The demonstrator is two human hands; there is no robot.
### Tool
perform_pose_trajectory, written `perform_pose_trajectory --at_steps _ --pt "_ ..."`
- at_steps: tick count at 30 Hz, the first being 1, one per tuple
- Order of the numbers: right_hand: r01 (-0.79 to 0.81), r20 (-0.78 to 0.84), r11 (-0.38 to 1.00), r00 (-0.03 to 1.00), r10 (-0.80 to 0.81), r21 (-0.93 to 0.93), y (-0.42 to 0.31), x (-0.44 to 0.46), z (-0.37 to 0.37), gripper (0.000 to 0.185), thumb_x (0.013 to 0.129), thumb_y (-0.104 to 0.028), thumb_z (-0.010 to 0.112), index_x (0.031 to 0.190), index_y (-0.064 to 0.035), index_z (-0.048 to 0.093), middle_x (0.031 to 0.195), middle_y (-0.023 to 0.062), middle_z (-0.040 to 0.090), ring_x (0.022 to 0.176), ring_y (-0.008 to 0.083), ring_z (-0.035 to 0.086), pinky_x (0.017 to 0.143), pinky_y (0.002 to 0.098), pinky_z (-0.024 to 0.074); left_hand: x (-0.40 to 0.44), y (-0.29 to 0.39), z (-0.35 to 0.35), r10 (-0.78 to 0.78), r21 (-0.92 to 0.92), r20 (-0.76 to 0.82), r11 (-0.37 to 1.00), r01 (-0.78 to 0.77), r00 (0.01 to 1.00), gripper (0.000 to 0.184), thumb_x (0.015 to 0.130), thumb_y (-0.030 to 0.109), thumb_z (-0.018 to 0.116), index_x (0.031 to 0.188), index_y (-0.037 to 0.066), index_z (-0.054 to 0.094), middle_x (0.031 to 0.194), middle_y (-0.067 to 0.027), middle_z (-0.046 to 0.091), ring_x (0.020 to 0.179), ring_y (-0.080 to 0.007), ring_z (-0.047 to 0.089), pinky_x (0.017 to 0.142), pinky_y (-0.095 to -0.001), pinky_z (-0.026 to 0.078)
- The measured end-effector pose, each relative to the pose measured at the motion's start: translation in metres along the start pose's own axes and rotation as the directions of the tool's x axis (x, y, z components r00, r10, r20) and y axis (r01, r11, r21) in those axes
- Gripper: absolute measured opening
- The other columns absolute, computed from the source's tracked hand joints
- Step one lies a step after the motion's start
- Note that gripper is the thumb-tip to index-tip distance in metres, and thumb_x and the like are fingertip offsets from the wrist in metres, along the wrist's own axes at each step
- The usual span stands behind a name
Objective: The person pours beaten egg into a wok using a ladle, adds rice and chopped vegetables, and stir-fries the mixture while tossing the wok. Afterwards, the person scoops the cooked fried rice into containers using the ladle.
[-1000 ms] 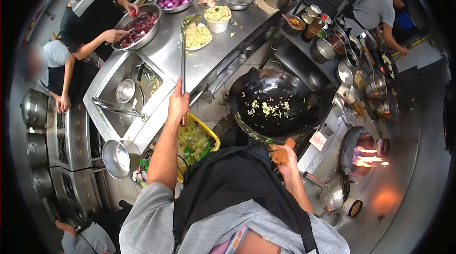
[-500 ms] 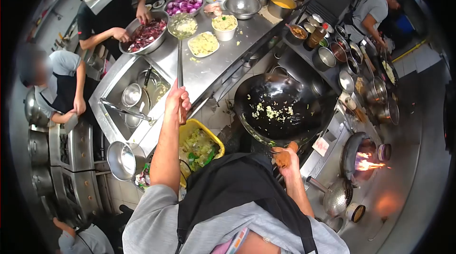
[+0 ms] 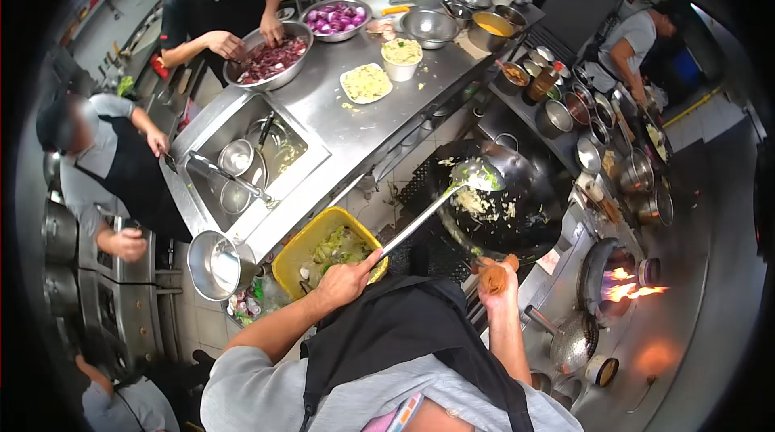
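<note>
My left hand is wrapped round the handle of a long metal ladle, above the edge of a yellow bin with leafy scraps. The ladle's bowl, with pale and green bits in it, is over the inside of a large black wok. Pale chopped food lies in the wok below the ladle. At the wok's near rim my right hand is closed on a brown cloth; the wok's handle is hidden by it. The wok is tilted.
A steel counter holds a square container and a round tub of pale food. A sink lies left. Flames rise from a burner at right. One person's hands are in a bowl; other people stand around.
My left hand and the ladle have swung from over the counter down and right to the wok. The wok has shifted right and tilted. A co-worker at left has turned and spread their arms.
</note>
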State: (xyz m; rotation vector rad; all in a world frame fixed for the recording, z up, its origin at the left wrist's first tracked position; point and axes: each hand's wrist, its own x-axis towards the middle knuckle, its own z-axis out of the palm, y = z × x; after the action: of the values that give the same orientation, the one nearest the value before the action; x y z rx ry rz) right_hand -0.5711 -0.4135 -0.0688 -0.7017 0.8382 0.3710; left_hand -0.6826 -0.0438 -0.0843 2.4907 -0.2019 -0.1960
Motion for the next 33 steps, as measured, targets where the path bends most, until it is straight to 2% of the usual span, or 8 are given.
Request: perform_pose_trajectory --at_steps 4,7,14,19,23,26,30,33 --pt "0.255 0.150 0.957 0.950 -0.274 0.135 0.006 -0.033 -0.001 0.013 0.077 -0.012 0.065 0.089 -0.0130 0.062 0.100 0.0128 0.070 0.075 0.0284 0.069 0.068 0.0396 0.0610 0.016 0.029 -0.031 0.032 -0.107 -0.038 0.994 -0.036 0.999 0.072 0.088 0.010 0.062 0.153 0.023 0.033 0.082 -0.0225 0.067 0.069 -0.0401 0.066 0.064 -0.0500 0.053" --pt "-0.005 0.086 0.993 0.996 -0.005 0.116 -0.016 0.072 -0.021 0.031 0.083 -0.022 0.064 0.107 -0.0023 0.064 0.100 0.0137 0.070 0.088 0.0277 0.070 0.071 0.0385 0.0592 0.058 0.059 -0.041 -0.006 -0.226 0.080 0.974 0.024 0.997 0.071 0.089 0.010 0.061 0.153 0.021 0.034 0.082 -0.0270 0.066 0.069 -0.0422 0.066 0.063 -0.0485 0.053" --pt "0.277 -0.032 0.943 0.957 -0.287 -0.182 0.002 0.020 -0.011 0.035 0.085 -0.023 0.058 0.104 0.0051 0.062 0.093 0.0189 0.070 0.080 0.0294 0.070 0.069 0.0436 0.0595 0.086 0.085 -0.059 -0.205 -0.554 0.418 0.714 0.427 0.885 0.071 0.092 0.007 0.058 0.156 0.016 0.028 0.070 -0.0049 0.057 0.045 -0.0134 0.052 0.044 -0.0307 0.046" --pt "0.574 0.083 0.435 0.664 -0.743 -0.694 0.085 0.048 -0.088 0.023 0.081 -0.007 0.055 0.101 0.0035 0.060 0.085 0.0160 0.067 0.076 0.0294 0.070 0.069 0.0447 0.0593 0.106 0.079 0.004 -0.245 -0.682 0.560 0.405 0.608 0.791 0.076 0.094 0.005 0.054 0.159 0.019 0.016 0.065 -0.0001 0.051 0.043 -0.0114 0.047 0.040 -0.0285 0.042" --pt "0.312 -0.106 0.891 0.926 -0.363 -0.329 0.036 0.042 -0.032 0.012 0.080 -0.008 0.059 0.089 0.0004 0.058 0.081 0.0110 0.064 0.071 0.0260 0.068 0.062 0.0423 0.0565 0.141 0.112 0.044 0.113 -0.697 0.710 -0.031 0.716 0.695 0.060 0.099 0.011 0.051 0.153 0.022 0.028 0.061 0.0037 0.043 0.043 -0.0084 0.041 0.039 -0.0256 0.035" --pt "0.260 -0.133 0.962 0.954 -0.269 -0.083 0.030 0.045 -0.039 0.012 0.085 -0.011 0.059 0.093 -0.0032 0.057 0.083 0.0125 0.064 0.074 0.0299 0.068 0.064 0.0447 0.0579 0.141 0.117 0.027 0.207 -0.554 0.751 -0.317 0.770 0.626 0.043 0.100 0.011 0.049 0.141 0.023 0.041 0.062 0.0046 0.044 0.042 -0.0065 0.040 0.038 -0.0243 0.034" --pt "0.121 -0.095 0.993 0.988 -0.121 -0.010 0.022 0.011 -0.081 0.022 0.082 -0.019 0.061 0.097 -0.0030 0.063 0.093 0.0185 0.070 0.081 0.0339 0.068 0.072 0.0457 0.0582 0.113 0.098 -0.037 0.237 -0.635 0.649 -0.353 0.687 0.723 0.043 0.099 0.011 0.052 0.139 0.026 0.044 0.064 0.0051 0.045 0.043 -0.0069 0.040 0.040 -0.0245 0.035" --pt "0.155 -0.043 0.983 0.988 -0.151 0.095 -0.003 -0.033 -0.093 0.021 0.081 -0.015 0.060 0.098 -0.0033 0.062 0.093 0.0184 0.070 0.081 0.0316 0.069 0.074 0.0444 0.0588 0.108 0.087 -0.097 -0.052 -0.848 0.525 -0.121 0.517 0.849 0.069 0.096 0.011 0.056 0.156 0.023 0.025 0.064 0.0040 0.046 0.042 -0.0075 0.042 0.039 -0.0237 0.036"
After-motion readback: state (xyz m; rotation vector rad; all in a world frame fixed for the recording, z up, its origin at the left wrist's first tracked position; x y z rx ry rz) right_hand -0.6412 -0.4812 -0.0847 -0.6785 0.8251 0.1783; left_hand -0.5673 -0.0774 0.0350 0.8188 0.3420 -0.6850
